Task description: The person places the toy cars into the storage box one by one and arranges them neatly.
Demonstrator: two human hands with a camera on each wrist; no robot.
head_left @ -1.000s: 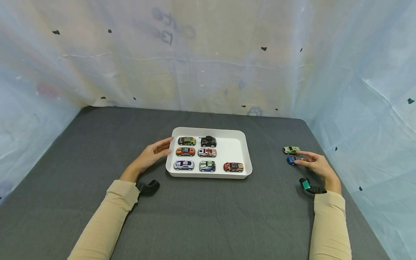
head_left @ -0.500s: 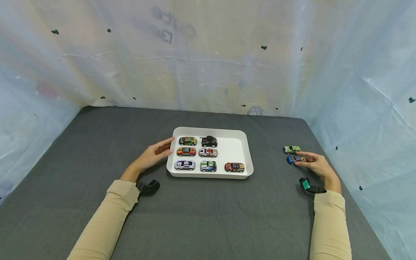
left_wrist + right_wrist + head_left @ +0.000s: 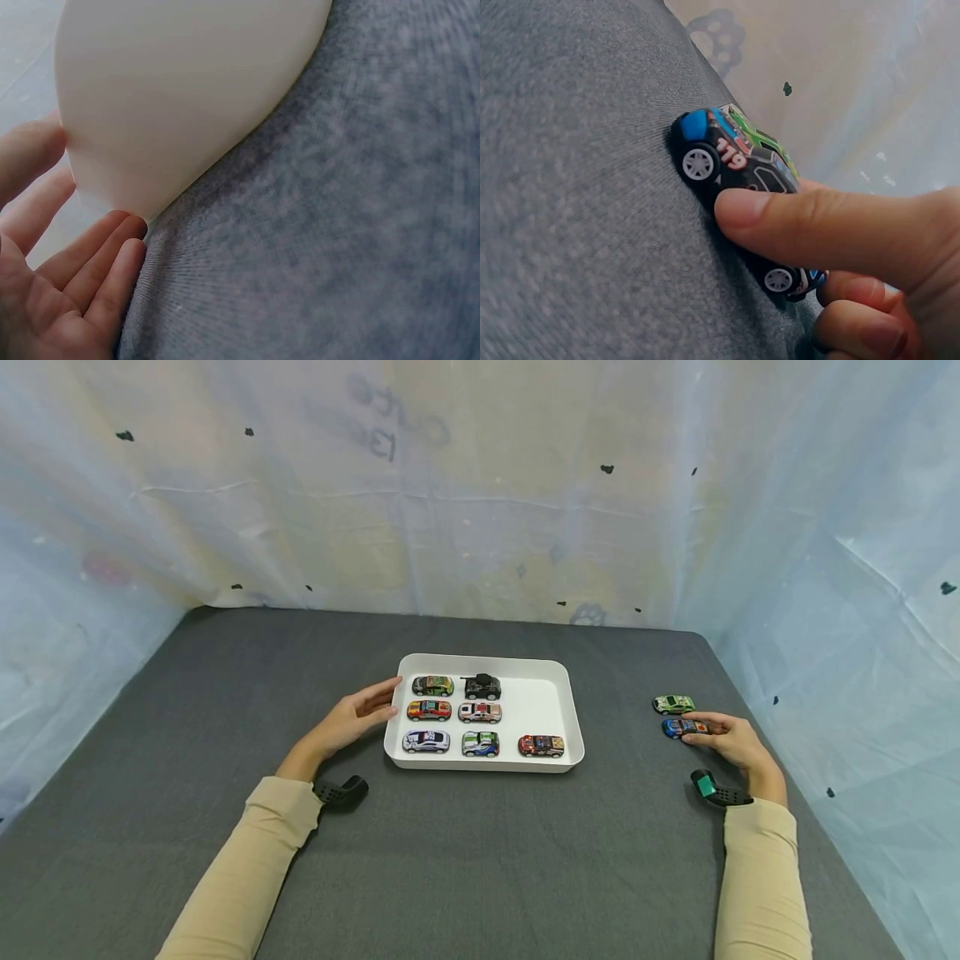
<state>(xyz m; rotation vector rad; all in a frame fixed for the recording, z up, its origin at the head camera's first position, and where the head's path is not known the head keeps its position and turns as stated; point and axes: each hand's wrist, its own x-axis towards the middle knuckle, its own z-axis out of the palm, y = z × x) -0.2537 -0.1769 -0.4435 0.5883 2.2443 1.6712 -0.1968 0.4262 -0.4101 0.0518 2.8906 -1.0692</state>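
Observation:
At the right of the table, my right hand [image 3: 731, 743] pinches a blue toy car [image 3: 678, 727] that stands on the cloth. In the right wrist view the thumb presses the car's dark side [image 3: 754, 171], marked 119; the fingers on its far side are mostly hidden. A green toy car [image 3: 672, 704] stands just behind the blue one. My left hand [image 3: 351, 718] touches the left end of a white tray [image 3: 534, 693]. The left wrist view has its fingertips against the tray's outer wall [image 3: 172, 97], fingers fairly straight.
Several toy cars stand in rows in the tray, among them a white car [image 3: 426, 742], a black vehicle with a top-mounted gun [image 3: 482, 687] and a red-and-black car [image 3: 541, 746]. Grey cloth [image 3: 510, 860] covers the table. Pale sheeting [image 3: 480, 527] hangs behind and at both sides.
My right forefinger has come away from beside the green car and down onto the blue car. The tray sits very slightly further right than a second ago; my left hand keeps its place there.

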